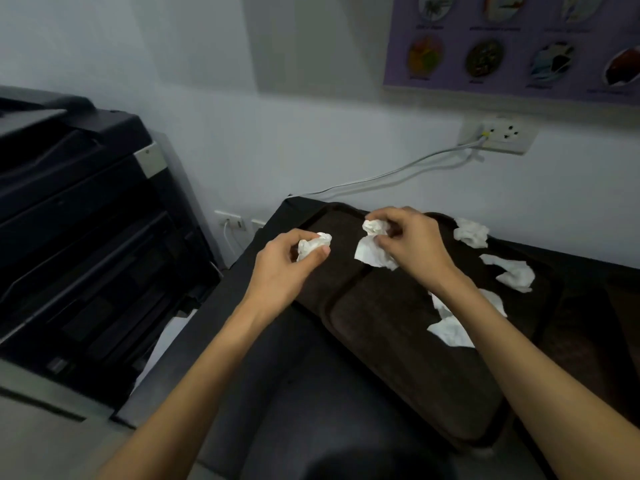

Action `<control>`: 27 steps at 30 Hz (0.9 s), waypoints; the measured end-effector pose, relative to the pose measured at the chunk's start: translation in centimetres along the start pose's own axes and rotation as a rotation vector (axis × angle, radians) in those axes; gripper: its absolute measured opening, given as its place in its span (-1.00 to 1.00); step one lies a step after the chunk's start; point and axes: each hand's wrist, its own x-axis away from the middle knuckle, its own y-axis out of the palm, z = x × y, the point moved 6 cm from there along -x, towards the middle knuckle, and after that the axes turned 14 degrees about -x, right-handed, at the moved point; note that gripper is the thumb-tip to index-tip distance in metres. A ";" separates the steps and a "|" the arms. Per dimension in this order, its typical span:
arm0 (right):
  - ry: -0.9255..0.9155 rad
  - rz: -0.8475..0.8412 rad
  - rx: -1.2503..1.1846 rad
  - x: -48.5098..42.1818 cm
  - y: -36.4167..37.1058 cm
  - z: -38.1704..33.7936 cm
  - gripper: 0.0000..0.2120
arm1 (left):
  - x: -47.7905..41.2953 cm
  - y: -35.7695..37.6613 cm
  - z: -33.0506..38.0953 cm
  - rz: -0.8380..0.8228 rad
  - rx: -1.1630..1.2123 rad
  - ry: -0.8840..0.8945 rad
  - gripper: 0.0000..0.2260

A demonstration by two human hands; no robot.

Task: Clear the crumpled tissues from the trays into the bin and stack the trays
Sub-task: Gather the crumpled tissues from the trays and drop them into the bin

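Two dark brown trays lie on a black table: a far tray point(332, 223) and a near tray point(391, 341). My left hand point(287, 265) grips a crumpled white tissue point(313, 244) above the far tray's left edge. Over the seam between the trays, my right hand point(412, 244) pinches another crumpled tissue point(372, 249). More crumpled tissues lie on the trays to the right: one at the far right point(471, 232), one below it point(512, 271), and one beside my right forearm point(450, 330). No bin is in view.
A large black copier point(86, 230) stands to the left of the black table point(277, 393). A white wall with a socket point(498, 135) and a trailing cable runs behind. A purple poster point(512, 43) hangs at the top right.
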 end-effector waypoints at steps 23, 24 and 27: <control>0.198 -0.473 -0.252 26.3 28.8 -11.7 -0.67 | 27.0 -17.1 -23.2 0.097 0.036 -0.410 -0.75; 0.207 -0.507 -0.253 27.0 30.3 -11.1 -0.67 | 27.9 -16.7 -24.6 0.103 0.042 -0.442 -0.76; 0.212 -0.628 -0.237 29.3 34.5 -8.6 -0.72 | 30.6 -14.6 -29.6 0.127 0.080 -0.558 -0.73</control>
